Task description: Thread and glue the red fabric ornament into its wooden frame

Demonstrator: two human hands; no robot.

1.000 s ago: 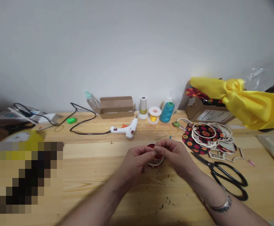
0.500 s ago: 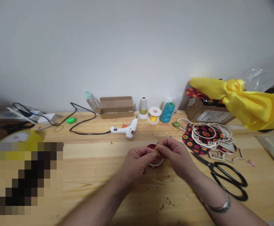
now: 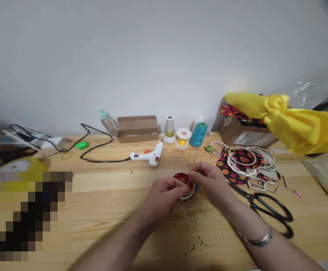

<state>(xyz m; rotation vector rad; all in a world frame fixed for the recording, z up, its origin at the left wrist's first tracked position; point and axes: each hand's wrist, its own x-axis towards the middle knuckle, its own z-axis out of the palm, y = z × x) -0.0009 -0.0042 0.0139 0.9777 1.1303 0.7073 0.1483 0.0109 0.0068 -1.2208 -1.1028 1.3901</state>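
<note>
A small round ornament (image 3: 180,177), red patterned cloth in a pale cut-out frame, lies on the wooden table beneath my fingertips. My left hand (image 3: 164,194) is closed in a pinch over its right side, on a thin yellowish cord. Just above and to the right, my right hand (image 3: 206,180) pinches the same cord between thumb and forefinger. The cord is short and fine between the hands, and its ends are hard to make out. A bit of blue shows below the right fingers; what it is I cannot tell.
Black-handled scissors (image 3: 271,207) lie right of my right forearm. Behind them are patterned cloth and pale cut-out frames (image 3: 241,171). A white glue gun (image 3: 148,156), a yellow cord spool (image 3: 183,137), a blue thread cone (image 3: 198,134) and an open cardboard box (image 3: 137,130) stand toward the wall.
My right fingers have drawn slightly away from the left ones, opening a small gap with cord between. More of the red ornament shows. The whole view has shifted a little.
</note>
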